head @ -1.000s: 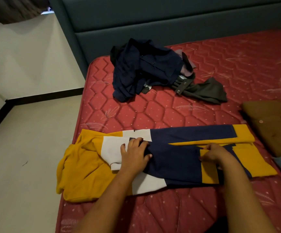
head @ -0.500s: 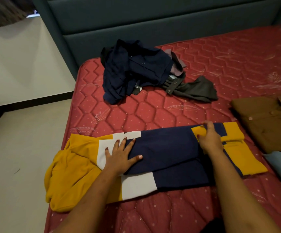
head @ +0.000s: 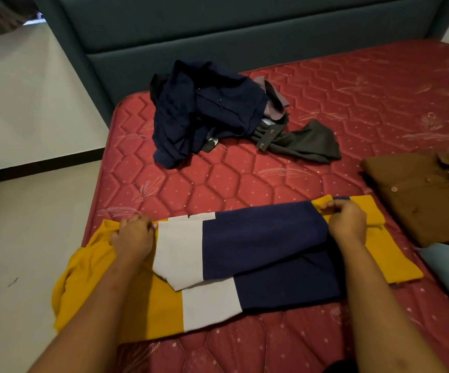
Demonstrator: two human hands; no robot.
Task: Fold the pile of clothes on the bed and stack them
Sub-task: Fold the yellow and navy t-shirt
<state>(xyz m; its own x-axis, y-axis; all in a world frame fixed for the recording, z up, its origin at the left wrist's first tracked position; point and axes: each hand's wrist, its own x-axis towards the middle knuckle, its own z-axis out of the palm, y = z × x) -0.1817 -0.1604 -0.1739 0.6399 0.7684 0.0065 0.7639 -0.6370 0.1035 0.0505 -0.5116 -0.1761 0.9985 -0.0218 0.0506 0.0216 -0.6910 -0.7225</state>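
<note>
- Left hand (head: 133,235) pinches the colour-block shirt (head: 261,238) at its far left edge.
- Right hand (head: 347,222) pinches its far right edge.
- Clothes pile (head: 212,114) lies far on the bed (head: 218,181).

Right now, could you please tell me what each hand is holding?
Left hand: closed, gripping the far edge of the shirt.
Right hand: closed, gripping the same shirt's far edge.
</note>
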